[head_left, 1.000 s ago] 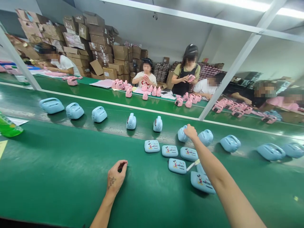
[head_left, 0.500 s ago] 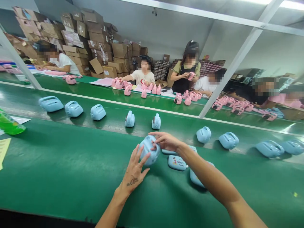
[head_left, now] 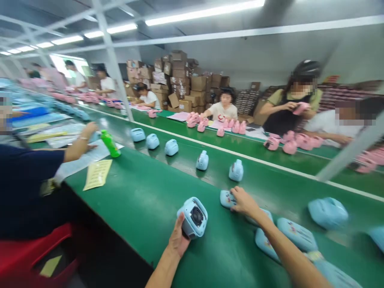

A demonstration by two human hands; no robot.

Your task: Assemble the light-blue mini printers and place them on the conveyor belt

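Observation:
My left hand [head_left: 179,239] grips a light-blue portable speaker [head_left: 186,212] from below and the left, lifted over the bench. Its open face, with a round black speaker cone inside, is turned to the right. My right hand [head_left: 244,203] has its fingers closed on the edge of a flat light-blue cover [head_left: 225,198] with a small printed cartoon figure. Beside and under my right forearm lie more blue covers [head_left: 297,234], some with prints; the forearm hides part of them.
A row of blue speakers [head_left: 171,147] stands on the green conveyor belt [head_left: 186,164]. Left are a green bottle [head_left: 110,144], a yellow paper [head_left: 97,174], a co-worker's arm [head_left: 78,149] and a red stool [head_left: 45,252]. Across the line, people handle pink speakers [head_left: 272,142].
The view has swung left. My right hand has left the speaker and moved right onto a cover. My left hand now holds the speaker alone, its open face showing.

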